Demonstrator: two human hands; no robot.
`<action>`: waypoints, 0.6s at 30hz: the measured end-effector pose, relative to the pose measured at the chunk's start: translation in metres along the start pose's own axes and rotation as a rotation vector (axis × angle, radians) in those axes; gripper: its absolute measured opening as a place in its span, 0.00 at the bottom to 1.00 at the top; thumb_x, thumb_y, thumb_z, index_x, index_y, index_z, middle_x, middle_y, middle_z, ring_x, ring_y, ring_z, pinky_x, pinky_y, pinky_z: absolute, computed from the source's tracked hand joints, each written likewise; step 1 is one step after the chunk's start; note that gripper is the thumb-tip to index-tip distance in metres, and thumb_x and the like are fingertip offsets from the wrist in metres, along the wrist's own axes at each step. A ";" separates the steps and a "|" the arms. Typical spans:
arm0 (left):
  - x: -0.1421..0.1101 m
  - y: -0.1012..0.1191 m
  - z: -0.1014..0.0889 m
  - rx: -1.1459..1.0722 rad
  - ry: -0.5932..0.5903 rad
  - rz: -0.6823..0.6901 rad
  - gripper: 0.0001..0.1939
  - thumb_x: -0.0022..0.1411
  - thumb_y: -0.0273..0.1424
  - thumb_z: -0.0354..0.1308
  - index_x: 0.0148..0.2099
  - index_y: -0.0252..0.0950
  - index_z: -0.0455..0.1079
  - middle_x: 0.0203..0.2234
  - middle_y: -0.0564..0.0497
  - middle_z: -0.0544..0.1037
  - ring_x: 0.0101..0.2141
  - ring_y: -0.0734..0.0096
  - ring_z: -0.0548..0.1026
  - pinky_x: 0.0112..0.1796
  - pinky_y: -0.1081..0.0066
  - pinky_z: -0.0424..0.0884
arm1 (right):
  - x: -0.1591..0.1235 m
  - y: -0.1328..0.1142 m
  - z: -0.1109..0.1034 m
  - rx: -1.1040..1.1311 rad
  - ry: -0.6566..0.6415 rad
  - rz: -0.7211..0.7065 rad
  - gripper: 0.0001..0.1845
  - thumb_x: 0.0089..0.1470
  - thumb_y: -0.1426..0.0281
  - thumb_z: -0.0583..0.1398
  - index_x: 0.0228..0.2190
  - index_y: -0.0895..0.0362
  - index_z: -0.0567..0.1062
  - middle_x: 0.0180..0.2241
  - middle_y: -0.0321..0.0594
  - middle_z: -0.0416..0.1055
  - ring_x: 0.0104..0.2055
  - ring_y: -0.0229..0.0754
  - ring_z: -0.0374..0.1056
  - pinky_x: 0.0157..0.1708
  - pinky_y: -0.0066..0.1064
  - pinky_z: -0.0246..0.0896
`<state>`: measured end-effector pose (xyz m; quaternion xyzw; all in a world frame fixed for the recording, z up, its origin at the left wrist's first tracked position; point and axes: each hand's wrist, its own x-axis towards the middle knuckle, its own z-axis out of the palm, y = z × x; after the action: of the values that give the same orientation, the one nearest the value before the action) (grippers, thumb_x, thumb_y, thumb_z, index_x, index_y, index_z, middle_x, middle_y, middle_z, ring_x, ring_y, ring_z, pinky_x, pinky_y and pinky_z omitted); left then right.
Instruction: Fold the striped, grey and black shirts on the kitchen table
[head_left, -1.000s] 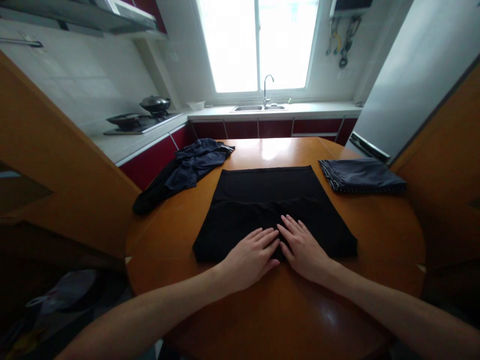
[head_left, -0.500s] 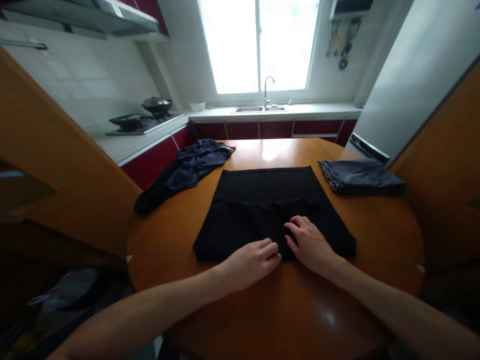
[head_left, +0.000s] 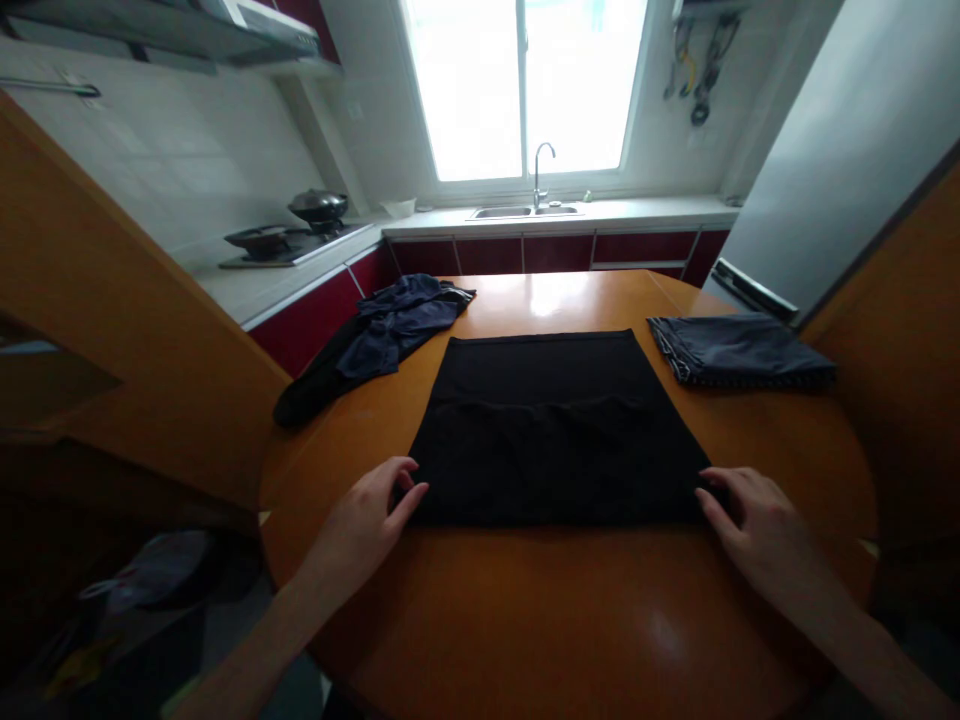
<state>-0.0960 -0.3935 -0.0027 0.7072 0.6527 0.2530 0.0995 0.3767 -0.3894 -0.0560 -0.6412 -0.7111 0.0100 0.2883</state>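
A black folded garment (head_left: pixel 540 450) lies flat in front of me on the wooden table, its upper layer ending in a wavy edge partway up. Its exact kind does not show. At its near left corner, my left hand (head_left: pixel 382 505) has thumb and fingers curled in on the fabric, hiding that corner. My right hand (head_left: pixel 750 515) holds the near right side in the same way, thumb below and fingers above. Both hands are closed on the edges, with a wide stretch of fabric between them.
The round wooden table (head_left: pixel 525 610) carries a crumpled dark blue and black clothing pile (head_left: pixel 382 330) at back left and a folded dark grey cloth (head_left: pixel 742 350) at right. Beyond stand a stove with pans (head_left: pixel 319 205), a sink (head_left: pixel 502 213) and a fridge (head_left: pixel 840 150).
My hands have moved apart from the middle of the garment's near edge, the left one out to the left side and the right one out to the right side. The view has shifted slightly.
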 end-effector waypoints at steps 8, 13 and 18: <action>-0.018 -0.017 -0.001 -0.239 -0.068 -0.119 0.23 0.56 0.45 0.62 0.51 0.38 0.72 0.33 0.51 0.78 0.30 0.65 0.76 0.33 0.67 0.72 | -0.012 0.006 -0.006 0.132 -0.008 0.140 0.15 0.56 0.56 0.57 0.35 0.55 0.75 0.38 0.45 0.72 0.37 0.49 0.71 0.38 0.42 0.66; -0.019 -0.018 -0.002 -0.316 -0.121 -0.122 0.25 0.55 0.44 0.64 0.52 0.40 0.73 0.32 0.52 0.77 0.33 0.64 0.77 0.35 0.67 0.73 | -0.016 0.010 -0.004 0.133 -0.026 0.108 0.14 0.55 0.57 0.58 0.29 0.54 0.76 0.37 0.45 0.70 0.39 0.51 0.69 0.41 0.44 0.65; -0.019 -0.018 -0.005 -0.367 -0.049 -0.173 0.24 0.53 0.44 0.65 0.49 0.39 0.73 0.31 0.51 0.78 0.34 0.62 0.78 0.35 0.67 0.73 | -0.014 0.011 -0.011 0.249 -0.032 0.151 0.15 0.56 0.57 0.57 0.28 0.54 0.75 0.37 0.45 0.69 0.39 0.49 0.69 0.40 0.42 0.64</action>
<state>-0.1148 -0.4102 -0.0112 0.6246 0.6513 0.3407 0.2638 0.3921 -0.4043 -0.0564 -0.6517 -0.6588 0.1303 0.3525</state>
